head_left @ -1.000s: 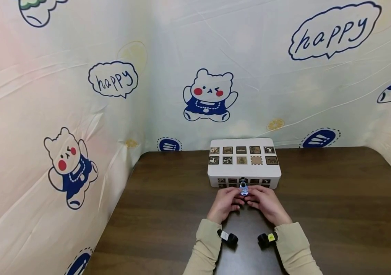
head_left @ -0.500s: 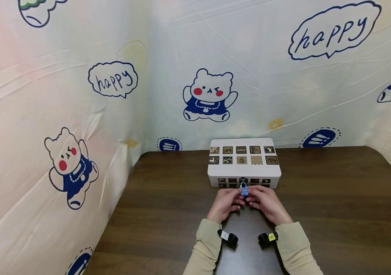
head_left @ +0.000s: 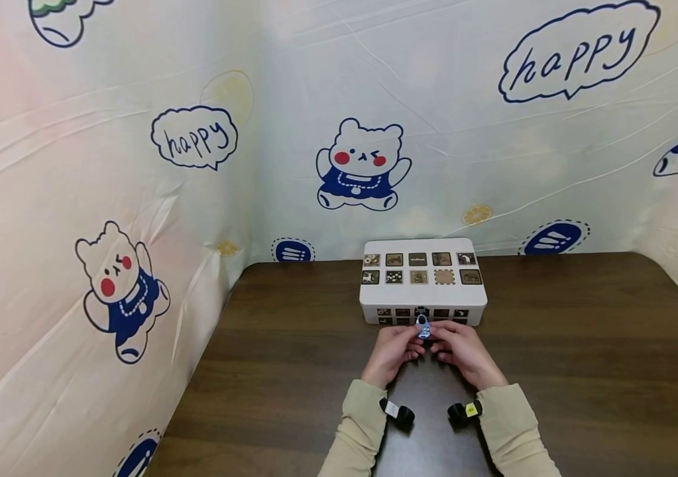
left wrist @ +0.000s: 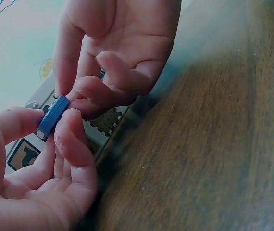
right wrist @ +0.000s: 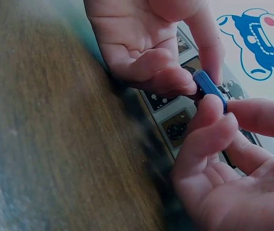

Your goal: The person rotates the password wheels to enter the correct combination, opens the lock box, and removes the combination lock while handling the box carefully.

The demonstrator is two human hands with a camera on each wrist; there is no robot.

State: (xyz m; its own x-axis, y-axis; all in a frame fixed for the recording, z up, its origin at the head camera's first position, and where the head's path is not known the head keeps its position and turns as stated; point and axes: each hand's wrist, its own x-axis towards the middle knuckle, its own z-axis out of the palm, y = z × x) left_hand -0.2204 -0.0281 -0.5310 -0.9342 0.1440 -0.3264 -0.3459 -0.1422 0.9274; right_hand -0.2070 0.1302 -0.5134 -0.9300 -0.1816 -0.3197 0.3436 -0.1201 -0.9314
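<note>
A small blue padlock (head_left: 424,329) with a pale shackle sits at the front latch (head_left: 421,311) of a white box (head_left: 422,295). Whether the shackle passes through the latch is too small to tell. My left hand (head_left: 391,351) pinches the padlock's left side between thumb and fingers. On the right side, my right hand (head_left: 464,351) pinches it in the same way. Both wrist views show the blue padlock body (left wrist: 54,115) edge-on between the fingertips of the two hands. Fingers partly cover the latch and the padlock's sides.
Dark pictures in square frames decorate the box's lid and front. It stands on a brown wooden table (head_left: 291,344), close to a printed cloth backdrop (head_left: 291,165) at the back and left. Black wrist cameras (head_left: 399,415) are strapped over both sleeves.
Both hands keep their hold on the padlock at the box front. The left hand and wrist have shifted very slightly right; the box has not moved.
</note>
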